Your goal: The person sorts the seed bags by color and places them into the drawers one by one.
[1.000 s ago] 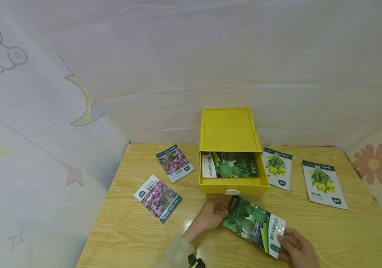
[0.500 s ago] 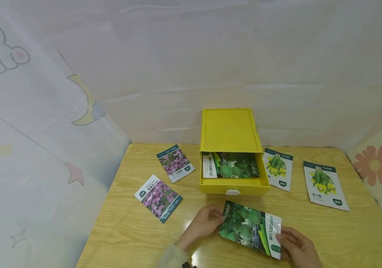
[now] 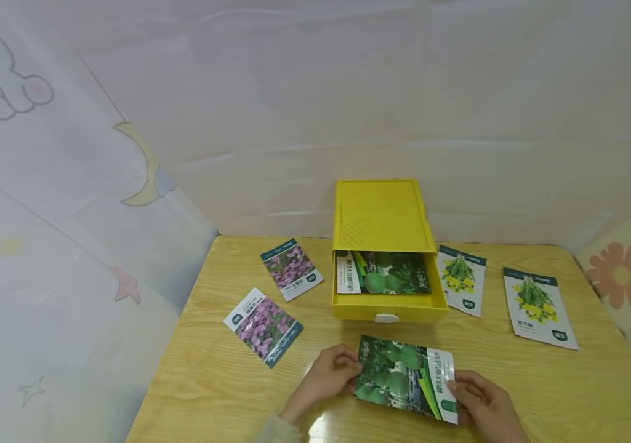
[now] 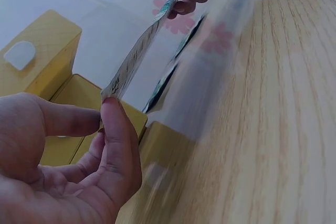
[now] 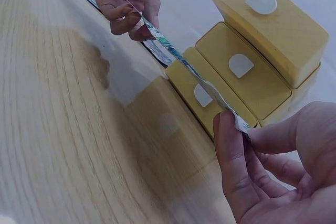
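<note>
A green seed packet [image 3: 398, 376] with round green fruit and a white end is stretched between my two hands, in front of the yellow drawer box. At its dark left end, my left hand [image 3: 329, 372] pinches the edge between thumb and fingers. My right hand [image 3: 487, 403] pinches the white right end. Both wrist views show the packet [image 5: 184, 66] nearly edge-on, held up above the tabletop. Thumb and forefinger of the left hand [image 4: 100, 156] meet on its corner. A similar green packet [image 3: 387, 272] lies inside the pulled-out top drawer [image 3: 348, 311].
The yellow drawer box [image 3: 381, 215] stands at the back, its two lower drawers [image 5: 247, 98] shut. Two purple-flower packets [image 3: 264, 326] lie to its left on the wooden table [image 3: 199, 387]. To its right lie two yellow-flower packets [image 3: 539, 307]. A fabric backdrop [image 3: 293, 123] rises behind.
Between my hands the packet has turned closer to level and shifted slightly left. My left hand has moved a little left and towards me. The drawer and other packets stay put.
</note>
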Demonstrator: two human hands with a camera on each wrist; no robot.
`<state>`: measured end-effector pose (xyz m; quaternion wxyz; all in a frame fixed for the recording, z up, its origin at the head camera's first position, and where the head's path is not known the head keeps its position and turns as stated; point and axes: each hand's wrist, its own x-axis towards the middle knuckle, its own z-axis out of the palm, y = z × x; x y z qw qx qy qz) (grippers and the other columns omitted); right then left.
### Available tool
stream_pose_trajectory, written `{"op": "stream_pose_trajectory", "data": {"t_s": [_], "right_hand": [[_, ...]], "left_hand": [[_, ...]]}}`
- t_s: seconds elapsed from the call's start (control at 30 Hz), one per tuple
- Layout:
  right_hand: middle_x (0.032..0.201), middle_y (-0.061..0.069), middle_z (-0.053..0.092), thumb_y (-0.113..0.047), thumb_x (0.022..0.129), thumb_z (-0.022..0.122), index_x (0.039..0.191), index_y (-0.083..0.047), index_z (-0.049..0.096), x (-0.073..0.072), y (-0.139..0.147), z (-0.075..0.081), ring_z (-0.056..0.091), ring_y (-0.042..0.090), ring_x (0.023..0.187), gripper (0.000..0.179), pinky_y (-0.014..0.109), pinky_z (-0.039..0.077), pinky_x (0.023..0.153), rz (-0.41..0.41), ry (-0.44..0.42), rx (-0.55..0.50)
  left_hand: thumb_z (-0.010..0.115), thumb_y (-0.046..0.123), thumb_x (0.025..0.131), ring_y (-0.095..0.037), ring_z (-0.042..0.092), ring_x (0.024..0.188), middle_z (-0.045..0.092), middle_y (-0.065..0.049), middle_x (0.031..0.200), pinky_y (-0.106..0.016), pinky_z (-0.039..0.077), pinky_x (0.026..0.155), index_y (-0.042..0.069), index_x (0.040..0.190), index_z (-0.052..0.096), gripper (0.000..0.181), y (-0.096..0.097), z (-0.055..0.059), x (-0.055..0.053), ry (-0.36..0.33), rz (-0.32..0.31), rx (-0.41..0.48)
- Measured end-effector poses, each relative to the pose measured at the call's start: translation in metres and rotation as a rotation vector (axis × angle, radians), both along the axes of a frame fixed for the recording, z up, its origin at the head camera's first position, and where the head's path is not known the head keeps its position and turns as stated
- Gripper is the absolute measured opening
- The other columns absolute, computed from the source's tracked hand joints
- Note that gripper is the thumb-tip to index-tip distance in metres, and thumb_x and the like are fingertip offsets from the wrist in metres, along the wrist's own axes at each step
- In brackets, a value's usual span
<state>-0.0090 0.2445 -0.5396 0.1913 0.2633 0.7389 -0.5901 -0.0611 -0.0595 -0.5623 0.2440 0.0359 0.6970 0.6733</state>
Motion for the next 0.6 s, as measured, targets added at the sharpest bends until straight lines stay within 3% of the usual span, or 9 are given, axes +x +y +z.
{"op": "stream_pose_trajectory", "data": {"t_s": [0.27,0.6], "right_hand": [[0.103,0.007,0.068,-0.040,0.088,0.071,0.128,-0.001,0.057,-0.004,-0.003,0.006,0.065,0.022,0.086,0.058,0.037,0.057,0.071,-0.005,-0.004,0.003],[0.102,0.005,0.068,-0.041,0.087,0.072,0.126,-0.004,0.059,-0.004,-0.004,0.019,0.063,0.022,0.087,0.055,0.037,0.056,0.072,-0.024,-0.005,-0.032]], "left_hand": [[0.067,0.013,0.092,-0.017,0.062,0.061,0.066,-0.005,0.082,-0.036,0.058,0.056,0.006,0.098,0.062,0.010,-0.006,0.009,0.006,0.016,0.026,0.041],[0.069,0.013,0.090,-0.017,0.061,0.059,0.068,-0.008,0.085,-0.040,0.059,0.057,0.007,0.097,0.063,0.011,-0.011,0.027,0.009,0.009,0.053,0.075]]}}
